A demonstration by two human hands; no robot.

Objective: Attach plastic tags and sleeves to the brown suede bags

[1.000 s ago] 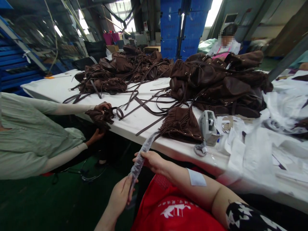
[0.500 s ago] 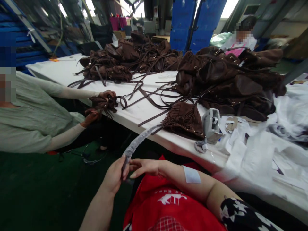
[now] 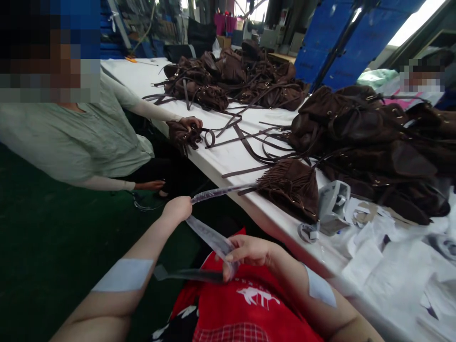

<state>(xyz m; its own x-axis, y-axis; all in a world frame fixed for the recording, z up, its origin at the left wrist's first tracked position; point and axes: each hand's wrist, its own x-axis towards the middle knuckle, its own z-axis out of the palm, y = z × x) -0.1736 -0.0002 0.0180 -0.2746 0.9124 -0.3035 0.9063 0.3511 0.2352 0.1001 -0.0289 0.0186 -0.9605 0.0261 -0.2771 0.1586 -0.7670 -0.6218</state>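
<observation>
My left hand (image 3: 177, 209) is closed around a dark strap in clear plastic (image 3: 221, 192), which runs taut to a brown fringed bag (image 3: 288, 187) on the table edge. From my left fist a clear plastic strip (image 3: 206, 232) slants down to my right hand (image 3: 247, 251). My right fingers pinch this strip in front of a red apron (image 3: 249, 294), and its loose tail hangs out to the left. Whether the strip is joined to the strap's wrapping is hidden inside my left hand.
Brown bags with long straps lie heaped on the white table (image 3: 235, 161). A grey tape dispenser (image 3: 334, 206) and paper scraps (image 3: 366, 211) are right of the fringed bag. At left, a co-worker's hand (image 3: 191, 124) rests on another brown bag (image 3: 183, 135). Blue panels (image 3: 327, 42) stand behind.
My hands have moved apart: left raised, right drawn back with the plastic strip now stretched between them. The view has swung left. One co-worker's hand has dropped away from their bag.
</observation>
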